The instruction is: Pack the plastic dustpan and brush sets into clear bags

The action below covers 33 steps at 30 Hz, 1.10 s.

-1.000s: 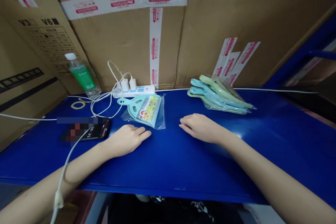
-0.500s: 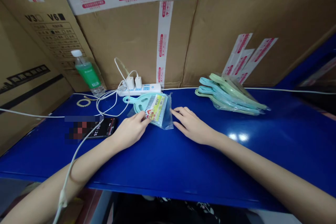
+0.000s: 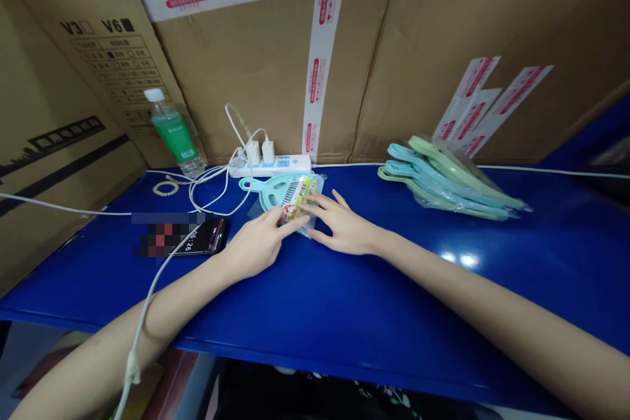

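Observation:
A light turquoise dustpan and brush set (image 3: 263,191) lies in a clear plastic bag on the blue table, with a yellow and red label on it. My left hand (image 3: 256,239) is at its lower left edge, fingers curled and thumb stretched across the bag. The tips of the curled fingers are hidden. On the right part of the bag rests my right hand (image 3: 342,223), its fingers spread over the label and the thumb apart. Farther right lies a pile of bagged dustpan sets (image 3: 443,180), light green and light blue.
A white power strip (image 3: 270,165) with two plugged chargers stands behind the set. White cables loop to the left, one crossing my left forearm. A phone (image 3: 209,236), a coiled band (image 3: 166,188) and a green-labelled bottle (image 3: 176,134) are on the left. Cardboard boxes (image 3: 246,65) wall the back.
My right hand has moved left from the bag's edge onto the label. My left thumb now reaches farther right across the bag. The camera view has shifted slightly.

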{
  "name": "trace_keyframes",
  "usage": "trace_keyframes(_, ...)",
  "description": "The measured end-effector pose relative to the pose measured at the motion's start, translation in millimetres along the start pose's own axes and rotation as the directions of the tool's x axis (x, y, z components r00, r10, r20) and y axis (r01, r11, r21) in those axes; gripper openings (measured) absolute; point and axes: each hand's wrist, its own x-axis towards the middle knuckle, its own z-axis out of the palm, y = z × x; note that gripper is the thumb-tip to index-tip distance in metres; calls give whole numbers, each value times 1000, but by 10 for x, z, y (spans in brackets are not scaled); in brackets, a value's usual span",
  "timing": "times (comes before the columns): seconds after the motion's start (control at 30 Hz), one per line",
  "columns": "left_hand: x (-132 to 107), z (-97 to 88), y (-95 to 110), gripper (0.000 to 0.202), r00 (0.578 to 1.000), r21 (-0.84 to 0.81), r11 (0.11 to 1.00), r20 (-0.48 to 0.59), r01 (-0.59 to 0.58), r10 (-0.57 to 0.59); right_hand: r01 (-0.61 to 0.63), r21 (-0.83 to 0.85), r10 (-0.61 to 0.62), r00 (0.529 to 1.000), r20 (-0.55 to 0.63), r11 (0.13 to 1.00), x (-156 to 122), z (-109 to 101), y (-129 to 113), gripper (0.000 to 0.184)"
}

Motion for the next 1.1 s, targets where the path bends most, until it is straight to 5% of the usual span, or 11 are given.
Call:
trace_keyframes(0.2,7,13,17,53,999,12,1000,45,3,-3,89,1,-89,991,102,996,99,-99,224,56)
trace_keyframes(0.5,78,4,40,47,996,17,997,64,-71,69,52,11,-53,991,124,999,295,-33,563,62)
trace_keyframes(1.1,74,50,40,48,995,5,996,16,-94,94,-213,-16,213,977,-3,977,473,164,305,89)
